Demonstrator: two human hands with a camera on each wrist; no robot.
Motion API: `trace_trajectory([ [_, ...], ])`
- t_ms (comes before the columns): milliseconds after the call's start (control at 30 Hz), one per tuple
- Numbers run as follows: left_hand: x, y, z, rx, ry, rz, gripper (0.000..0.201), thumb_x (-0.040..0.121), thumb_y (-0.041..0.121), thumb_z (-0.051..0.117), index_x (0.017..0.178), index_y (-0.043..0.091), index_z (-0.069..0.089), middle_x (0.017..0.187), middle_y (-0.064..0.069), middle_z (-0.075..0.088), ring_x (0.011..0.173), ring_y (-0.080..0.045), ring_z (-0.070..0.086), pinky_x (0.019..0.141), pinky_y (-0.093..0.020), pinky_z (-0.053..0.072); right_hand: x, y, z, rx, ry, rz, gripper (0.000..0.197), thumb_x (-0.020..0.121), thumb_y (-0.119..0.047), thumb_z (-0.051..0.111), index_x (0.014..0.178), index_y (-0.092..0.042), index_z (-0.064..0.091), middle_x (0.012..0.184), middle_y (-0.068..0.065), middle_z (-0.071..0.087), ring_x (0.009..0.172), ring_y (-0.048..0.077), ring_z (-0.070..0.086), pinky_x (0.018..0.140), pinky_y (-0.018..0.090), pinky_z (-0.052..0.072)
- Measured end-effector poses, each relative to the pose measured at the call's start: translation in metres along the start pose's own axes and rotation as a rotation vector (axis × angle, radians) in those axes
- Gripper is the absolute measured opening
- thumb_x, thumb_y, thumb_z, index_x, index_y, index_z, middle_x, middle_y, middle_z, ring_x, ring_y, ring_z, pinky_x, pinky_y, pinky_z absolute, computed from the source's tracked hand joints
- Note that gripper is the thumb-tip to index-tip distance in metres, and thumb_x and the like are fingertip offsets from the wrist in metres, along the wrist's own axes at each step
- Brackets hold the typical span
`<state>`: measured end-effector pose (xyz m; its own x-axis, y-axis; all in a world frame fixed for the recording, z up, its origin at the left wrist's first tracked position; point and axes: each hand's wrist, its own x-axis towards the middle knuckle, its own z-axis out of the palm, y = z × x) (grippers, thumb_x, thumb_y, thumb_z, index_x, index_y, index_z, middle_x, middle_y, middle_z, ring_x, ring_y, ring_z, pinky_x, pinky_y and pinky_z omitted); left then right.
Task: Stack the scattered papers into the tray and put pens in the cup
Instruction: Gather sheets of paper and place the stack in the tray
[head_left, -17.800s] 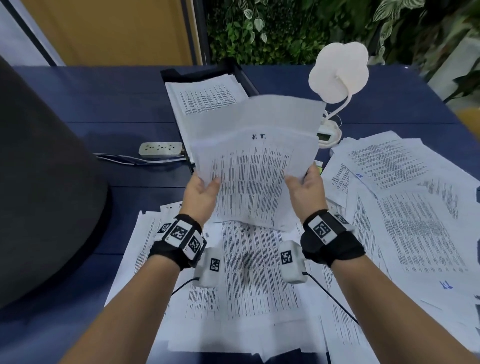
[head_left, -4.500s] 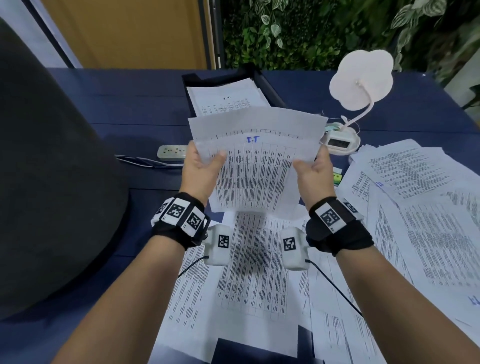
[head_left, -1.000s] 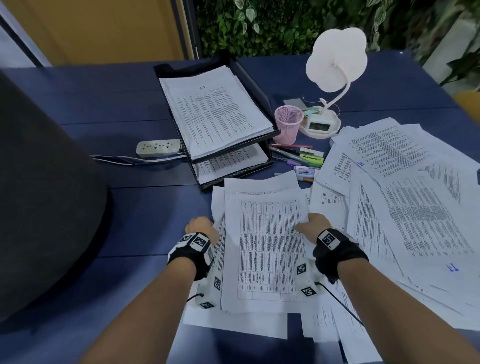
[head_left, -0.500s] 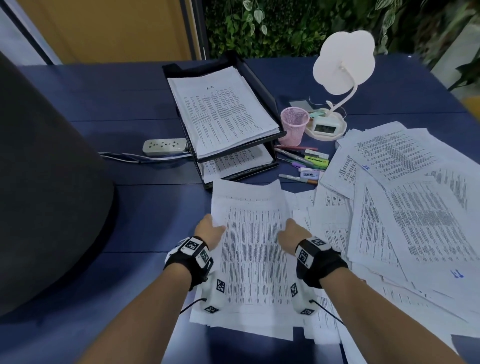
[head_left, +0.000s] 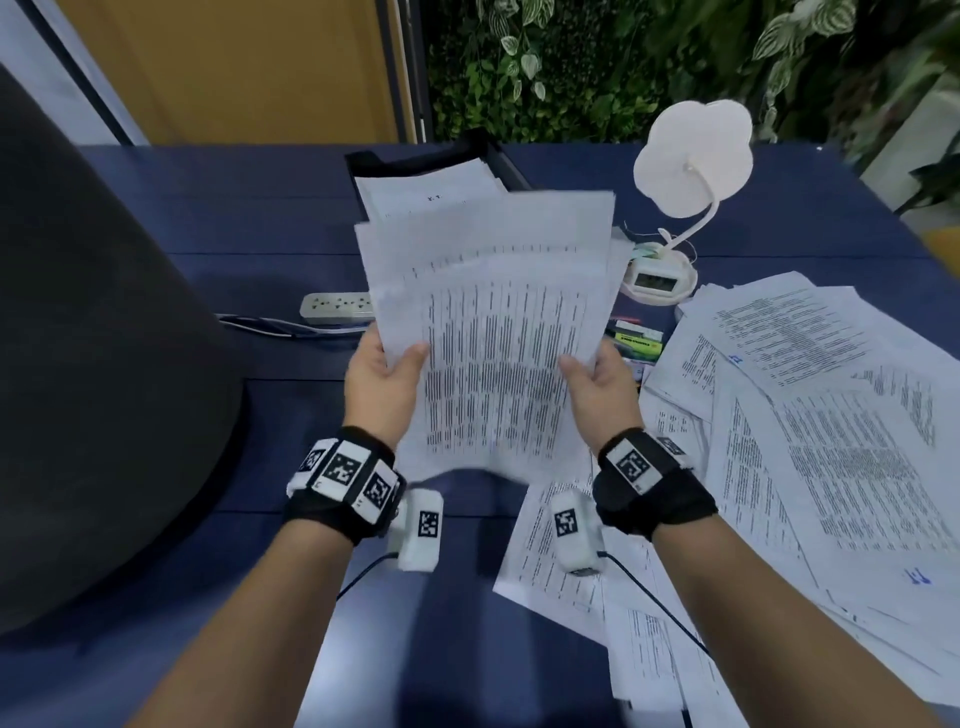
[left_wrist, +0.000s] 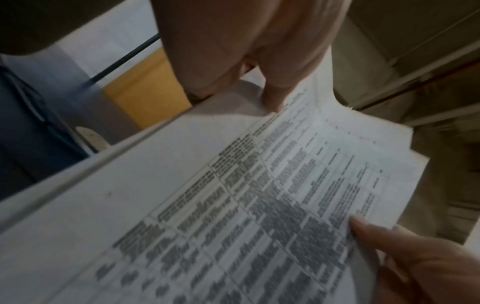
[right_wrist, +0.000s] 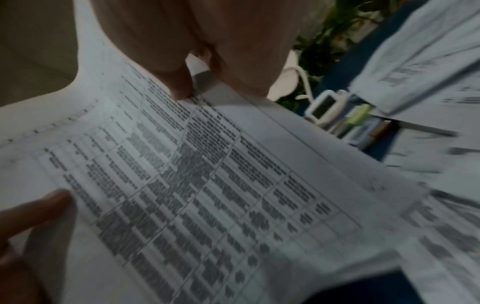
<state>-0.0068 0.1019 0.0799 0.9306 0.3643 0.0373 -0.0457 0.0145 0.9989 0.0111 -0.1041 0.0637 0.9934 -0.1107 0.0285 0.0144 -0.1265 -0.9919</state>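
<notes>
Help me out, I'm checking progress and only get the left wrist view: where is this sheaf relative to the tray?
Observer: The sheaf is held up off the desk, in front of the tray, which holds printed sheets.
Operator: Any paper not yet gathered?
Observer: Yes, many loose papers overlap across the desk's right side.
Operator: And the pens?
Observer: Some markers lie on the desk near the lamp base; the cup is not visible, perhaps behind the sheaf.

White papers (head_left: 498, 332) with black print; navy table (head_left: 218, 218)
</notes>
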Motion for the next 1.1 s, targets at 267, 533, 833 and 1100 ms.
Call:
trace_trajectory([
  [267, 0.004, 0.004, 0.000, -0.034, 0.129, 0.072, 0.033, 0.090, 0.000, 0.057, 0.105, 0.028, 0.048, 0.105, 0.006, 0.063, 0.092, 0.003, 0.062, 0.092, -0.029, 0.048, 0.006, -0.012, 0.018, 0.021, 0.054, -0.057, 0.031, 0.087, -0.002, 0.059, 0.110, -0.020, 0.048, 0.110, -0.002, 0.064, 0.103, 0.012, 0.062, 0.096, 0.032, 0.049],
  [533, 0.009, -0.004, -0.006, -0.098, 0.000, -0.038, 0.029, 0.089, -0.007, 0.054, 0.108, 0.015, 0.057, 0.106, -0.002, 0.066, 0.101, -0.015, 0.063, 0.101, -0.038, 0.046, 0.015, -0.007, 0.015, 0.066, 0.031, 0.021, 0.028, 0.087, 0.009, 0.044, 0.106, -0.011, 0.046, 0.081, -0.010, 0.051, 0.068, -0.002, 0.048, 0.057, 0.001, 0.039],
  [833, 0.021, 0.003, 0.006, -0.053, 0.033, -0.024, 0.038, 0.095, 0.001, 0.049, 0.132, 0.003, 0.046, 0.118, 0.000, 0.064, 0.109, -0.010, 0.062, 0.105, -0.038, 0.043, 0.022, 0.009, 0.014, -0.051, -0.011, 0.097, 0.039, 0.087, 0.005, 0.044, 0.122, -0.012, 0.043, 0.099, -0.004, 0.058, 0.081, 0.005, 0.056, 0.070, 0.012, 0.045],
  [1100, 0.068, 0.031, -0.001, -0.091, 0.119, 0.049, 0.017, 0.088, 0.013, 0.058, 0.100, 0.023, 0.054, 0.110, -0.006, 0.067, 0.100, -0.019, 0.064, 0.097, -0.045, 0.049, 0.042, 0.013, -0.008, -0.241, -0.211, 0.318, 0.014, 0.093, -0.021, 0.055, 0.107, -0.017, 0.058, 0.100, 0.003, 0.060, 0.092, 0.022, 0.056, 0.081, 0.045, 0.052],
])
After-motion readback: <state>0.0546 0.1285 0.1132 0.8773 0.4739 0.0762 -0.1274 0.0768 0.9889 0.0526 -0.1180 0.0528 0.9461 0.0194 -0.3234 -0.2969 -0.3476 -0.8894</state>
